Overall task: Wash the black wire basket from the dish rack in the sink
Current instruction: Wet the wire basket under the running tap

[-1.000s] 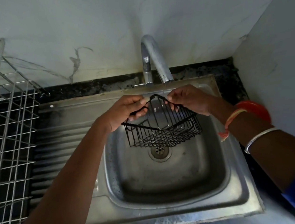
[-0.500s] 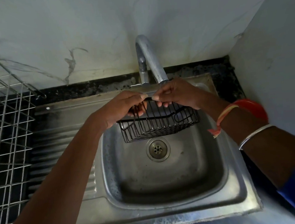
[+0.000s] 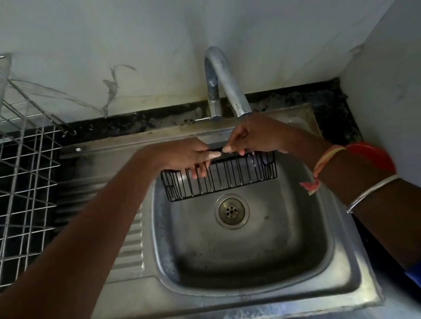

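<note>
Now, a stainless steel sink with a ribbed drainboard (image 3: 263, 268), set into a black speckled surface (image 3: 332, 114) against a pale wall. To the left, a silver wire dish rack (image 3: 16, 174), well apart from the work. At the back rim, a curved steel tap (image 3: 223, 82), ending just above the right hand (image 3: 255, 138).

Under that spout, over the far part of the basin and clear of its floor: the black wire basket (image 3: 221, 181), hanging with one barred side toward the camera. A second ago lower over the drain and tilted, with the inside showing; since turned upright and lifted closer to the tap.

Left hand (image 3: 181, 156) pinching the top wire, thumb laid along it, fingers curled behind the bars. Right hand pinching the same wire, fingertips almost meeting the left thumb; earlier set wider apart on the rim.

Probably mid-rinse, turning each face to the spout. Water flow too faint to confirm. Remaining sides likely still unwashed.

Smallest: the round perforated steel drain (image 3: 231, 211), uncovered, just below the basket.
</note>
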The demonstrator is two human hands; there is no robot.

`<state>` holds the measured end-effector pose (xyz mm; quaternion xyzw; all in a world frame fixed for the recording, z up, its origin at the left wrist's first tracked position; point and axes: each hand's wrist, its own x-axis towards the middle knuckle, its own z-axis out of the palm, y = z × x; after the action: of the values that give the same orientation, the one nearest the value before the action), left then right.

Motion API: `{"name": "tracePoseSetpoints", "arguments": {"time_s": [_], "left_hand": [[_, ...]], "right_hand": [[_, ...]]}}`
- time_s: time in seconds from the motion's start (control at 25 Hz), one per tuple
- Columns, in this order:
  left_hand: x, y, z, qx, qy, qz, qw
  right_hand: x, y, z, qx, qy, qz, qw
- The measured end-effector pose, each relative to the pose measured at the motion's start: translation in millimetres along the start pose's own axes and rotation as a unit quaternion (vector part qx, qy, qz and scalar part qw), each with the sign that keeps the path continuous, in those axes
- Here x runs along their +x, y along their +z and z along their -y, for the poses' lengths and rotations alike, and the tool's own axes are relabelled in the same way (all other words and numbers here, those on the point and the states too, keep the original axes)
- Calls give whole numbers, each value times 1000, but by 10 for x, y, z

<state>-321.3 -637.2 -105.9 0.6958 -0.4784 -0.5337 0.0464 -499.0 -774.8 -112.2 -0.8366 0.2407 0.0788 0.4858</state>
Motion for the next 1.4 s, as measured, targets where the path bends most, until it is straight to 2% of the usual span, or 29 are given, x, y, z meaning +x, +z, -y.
{"name": "tracePoseSetpoints", "arguments": {"time_s": [0.12,0.2,0.32,0.48,0.56,0.68,0.76,0.84,0.96,1.2,1.4], "left_hand": [[39,138,51,-52,72,-78,993],[2,118,145,-64,99,-115,986],[-34,164,286,-159,88,-86,980],[72,410,190,-188,113,-69,973],[124,558,55,-254,147,-82,953],[86,637,38,-331,183,-151,913],[-3,616,131,-350,198,-161,901],[-105,587,191,-361,211,-165,893],[-123,528,158,-334,226,-173,899],[-99,413,87,-329,226,-187,898],[-61,226,55,-256,204,-179,928]], "right_hand": [[-28,-184,10,-20,8,36,999],[-102,-394,-45,-40,5,24,999],[-174,-558,-65,-7,1,12,1000],[-53,-327,152,-37,-17,5,999],[20,-230,245,-82,-29,26,996],[19,-315,237,-23,-29,54,998],[-61,-361,111,2,-20,87,996],[-96,-304,-58,63,-7,100,993],[-66,-173,-91,123,-3,52,991],[-15,-234,182,104,4,-8,995],[44,-238,253,42,10,7,999]]}}
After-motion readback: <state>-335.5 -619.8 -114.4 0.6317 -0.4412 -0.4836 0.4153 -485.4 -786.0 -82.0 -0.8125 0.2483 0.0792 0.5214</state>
